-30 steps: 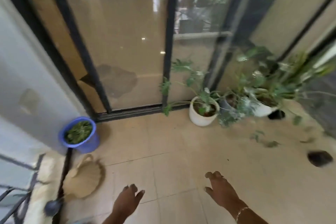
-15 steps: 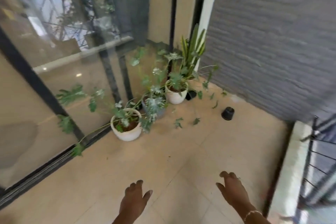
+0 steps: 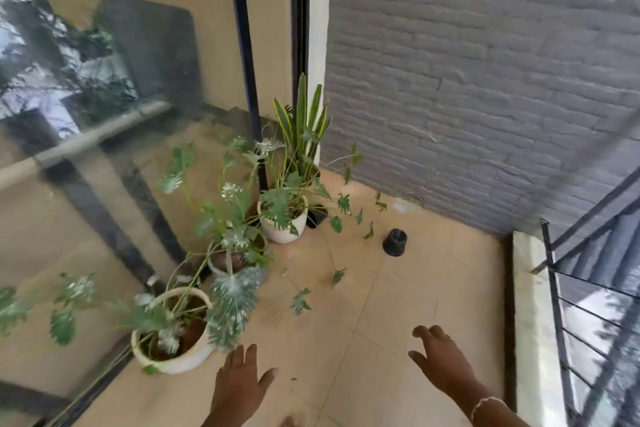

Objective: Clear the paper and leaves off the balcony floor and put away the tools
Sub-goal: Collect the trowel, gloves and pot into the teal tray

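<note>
Most of the view is now being filled by the grey brick wall (image 3: 485, 80) and the glass door (image 3: 86, 114), because the head is swinging to the right. A second ago it was facing the other end, where a blue bucket of greenery and a pale woven scoop were sitting, and both are now lying outside the frame. The balcony floor (image 3: 398, 322) is showing bare tile across its middle with no paper lying on it, so I am judging the clearing to be mostly done and this glance to be a check of the last corner. The tools are waiting somewhere out of sight. The railing (image 3: 595, 288) is closing off the right edge. Three potted plants (image 3: 239, 218) are crowding the corner along the door, trailing thin stems over the tile and getting in the way of any reach there. The left hand (image 3: 239, 388) and right hand (image 3: 441, 362) are hanging low as before, fingers loosely spread, holding nothing. The near white pot (image 3: 173, 360) is standing just beside the left hand. A small black pot (image 3: 394, 243) is lying tipped near the wall, apart from the others. A few small leaves (image 3: 300, 302) are lying near the plants, but I cannot tell whether they are loose or on stems.
</note>
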### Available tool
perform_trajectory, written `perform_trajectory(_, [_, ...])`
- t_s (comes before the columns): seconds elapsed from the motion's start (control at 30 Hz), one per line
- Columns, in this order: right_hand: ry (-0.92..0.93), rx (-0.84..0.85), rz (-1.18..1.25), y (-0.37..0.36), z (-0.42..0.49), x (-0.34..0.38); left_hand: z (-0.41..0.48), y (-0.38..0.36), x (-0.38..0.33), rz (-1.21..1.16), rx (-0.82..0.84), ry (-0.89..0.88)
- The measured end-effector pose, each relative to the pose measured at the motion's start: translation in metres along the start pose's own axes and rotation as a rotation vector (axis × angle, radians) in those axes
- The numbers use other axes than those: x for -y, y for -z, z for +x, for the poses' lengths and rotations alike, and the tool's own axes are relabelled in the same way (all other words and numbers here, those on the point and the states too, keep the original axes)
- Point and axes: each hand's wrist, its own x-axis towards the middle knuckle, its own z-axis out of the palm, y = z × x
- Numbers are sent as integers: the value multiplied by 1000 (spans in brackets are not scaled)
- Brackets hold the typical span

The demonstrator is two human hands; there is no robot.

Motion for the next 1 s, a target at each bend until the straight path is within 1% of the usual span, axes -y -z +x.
perform_trajectory(0.07, [-24,4,19,13,32,15,35,26,0,-9,-5,-18])
perform_trajectory(0.13, [-31,-12,57,22,60,26,71,49,-5,36,0,-57])
perform_trajectory(0.27, [-45,-31,72,34,104,28,128,87,-47,9,18,-83])
perform_trajectory(0.37, [-43,-48,-17,46,136,13,172,104,-93,-30,43,-157])
perform_trajectory(0.47, [-2,-6,-184,53,169,-11,214,115,-139,-33,48,-225])
perform_trajectory(0.6, [-29,29,-271,71,229,-48,283,134,-209,38,55,-323])
perform_trajectory(0.67, [-14,69,-285,88,259,-64,313,142,-242,41,88,-331])
perform_trajectory(0.77, [-56,114,-233,120,308,-94,357,157,-291,100,120,-335])
perform_trajectory(0.87, [-131,132,-155,156,355,-126,404,168,-336,93,169,-330])
perform_trajectory(0.9, [-171,123,-123,167,370,-136,418,171,-350,69,191,-317])
perform_trajectory(1.0, [-306,90,43,192,413,-161,461,176,-388,-104,242,-252])
